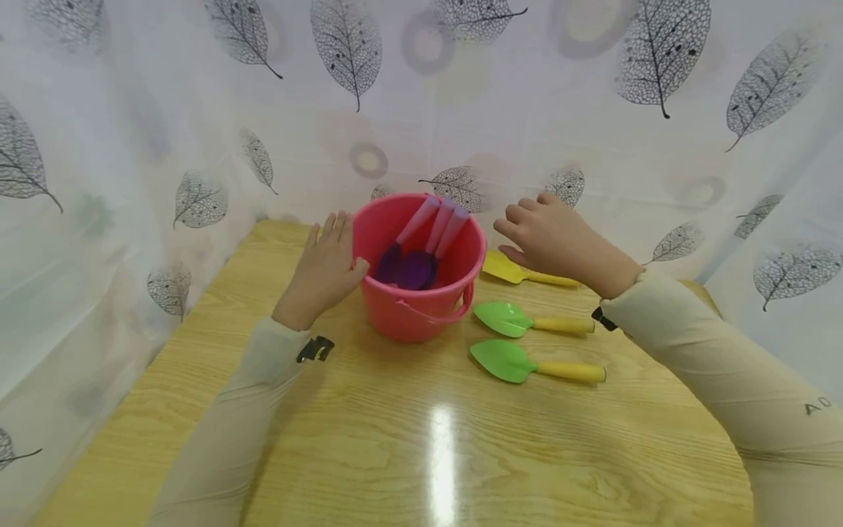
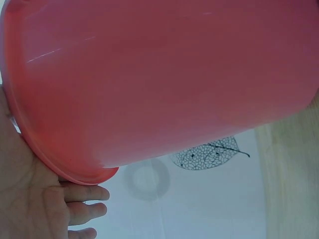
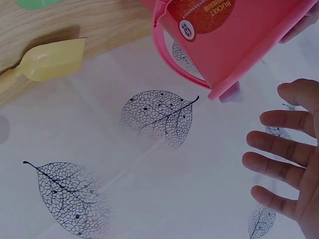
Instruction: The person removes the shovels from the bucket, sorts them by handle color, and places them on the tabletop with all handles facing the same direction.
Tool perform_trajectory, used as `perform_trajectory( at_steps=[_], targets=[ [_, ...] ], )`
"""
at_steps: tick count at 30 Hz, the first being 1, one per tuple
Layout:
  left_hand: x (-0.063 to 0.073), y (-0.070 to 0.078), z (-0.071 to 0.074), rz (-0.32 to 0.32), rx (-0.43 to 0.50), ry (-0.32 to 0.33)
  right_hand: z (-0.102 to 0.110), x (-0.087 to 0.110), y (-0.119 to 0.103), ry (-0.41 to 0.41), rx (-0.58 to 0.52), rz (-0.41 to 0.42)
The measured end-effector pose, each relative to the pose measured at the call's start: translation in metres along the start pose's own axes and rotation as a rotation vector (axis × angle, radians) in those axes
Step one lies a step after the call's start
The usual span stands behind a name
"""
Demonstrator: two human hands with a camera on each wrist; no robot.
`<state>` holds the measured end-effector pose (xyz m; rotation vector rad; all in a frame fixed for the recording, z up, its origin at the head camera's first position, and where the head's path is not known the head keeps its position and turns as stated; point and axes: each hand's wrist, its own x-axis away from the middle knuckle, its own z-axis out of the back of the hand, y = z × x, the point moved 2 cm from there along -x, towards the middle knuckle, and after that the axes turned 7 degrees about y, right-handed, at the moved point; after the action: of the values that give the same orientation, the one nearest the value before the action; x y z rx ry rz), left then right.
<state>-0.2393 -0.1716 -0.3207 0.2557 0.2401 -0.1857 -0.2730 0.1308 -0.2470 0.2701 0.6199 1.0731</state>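
Note:
A pink bucket [image 1: 411, 315] stands on the wooden table, its handle [image 1: 448, 316] hanging down at the front. Several purple spoon-shaped tools [image 1: 416, 269] with pale purple handles lean inside it. My left hand [image 1: 328, 256] rests with straight fingers against the bucket's left rim, as the left wrist view also shows along the rim [image 2: 60, 172]. Off to the right of the bucket, my right hand [image 1: 543, 236] hovers above a yellow shovel [image 1: 506, 266], holding nothing. In the right wrist view its fingers [image 3: 276, 142] are spread and loosely bent, apart from the bucket.
Two green trowels with yellow handles, the nearer one [image 1: 506, 360] and the farther one [image 1: 504, 319], lie right of the bucket. A white curtain [image 1: 514, 95] with leaf prints hangs behind the table [image 1: 369, 439] and along its sides.

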Motion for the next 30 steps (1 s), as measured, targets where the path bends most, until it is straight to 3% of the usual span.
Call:
perform_trajectory(
  at_steps=[19, 30],
  targets=[
    [-0.001, -0.001, 0.000, 0.004, 0.002, 0.004, -0.022, -0.071, -0.006, -0.094, -0.062, 0.092],
    [-0.001, -0.002, -0.002, -0.002, -0.001, 0.011, -0.037, -0.100, -0.014, -0.232, -0.057, 0.126]
  ],
)
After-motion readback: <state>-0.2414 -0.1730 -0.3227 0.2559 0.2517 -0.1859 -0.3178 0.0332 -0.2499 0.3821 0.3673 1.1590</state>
